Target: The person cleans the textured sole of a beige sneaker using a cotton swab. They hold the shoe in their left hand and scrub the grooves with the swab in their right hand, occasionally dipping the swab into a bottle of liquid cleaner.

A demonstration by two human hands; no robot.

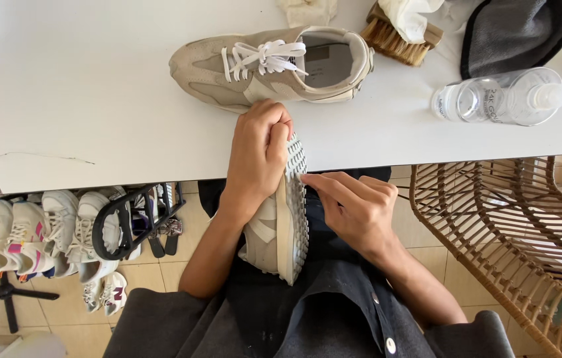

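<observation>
A home, it seems: a white table [95, 99] over a tiled floor [181, 265], a rack of sneakers [62, 232] beneath, a rattan chair [513, 245] alongside, and a shoe brush [394, 40].

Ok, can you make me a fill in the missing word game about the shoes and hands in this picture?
1. The left hand holds a beige ____ on its side over the lap.
2. The right hand touches that shoe's bumpy ____ with its fingertips.
3. The other sneaker lies on the white ____, laces tied.
4. Beside the clear bottle lies a wooden ____ with tan bristles.

Missing words: sneaker; sole; table; brush
</observation>
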